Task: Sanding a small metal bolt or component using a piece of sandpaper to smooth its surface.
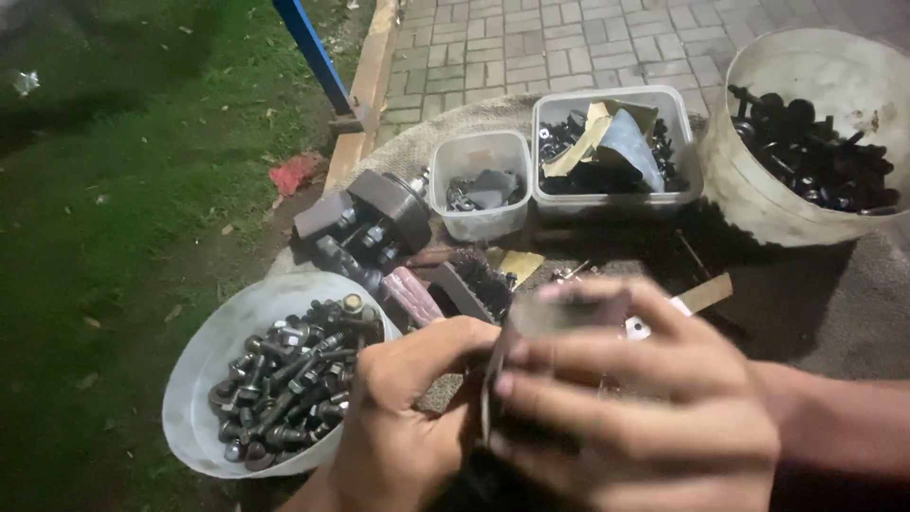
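Standing over the work, I see two bare hands close to the camera: the left hand (403, 417) and the right hand (635, 408), both wrapped around one dark, blurred metal piece (555, 318) held between them just above the cloth. The right fingers (569, 356) curl across its front and the left thumb and fingers press its near side, so both hands are closed on it; its exact shape is too smeared to tell, though its long axis seems to run roughly upright, the top end tipped slightly away from the person. Just left of the hands sits one white bowl (204, 360) heaped with dark bolts (289, 374), too many to count. Beyond that lies one heavy grey machine part (374, 223) with bolt heads along it, and a pinkish ribbed bundle (412, 296) beside it. Farther back stand two clear plastic tubs, a small one (479, 185) and a larger one (611, 147) with folded sandpaper sheets (611, 133) inside, and to the right one big white bucket (806, 133) of black screws (820, 152). All of this rests on a coarse brown sackcloth (834, 294) spread outdoors at night, with grass (114, 190) to the left, grey paving bricks (559, 43) behind, and one blue post (313, 47) leaning at the kerb.
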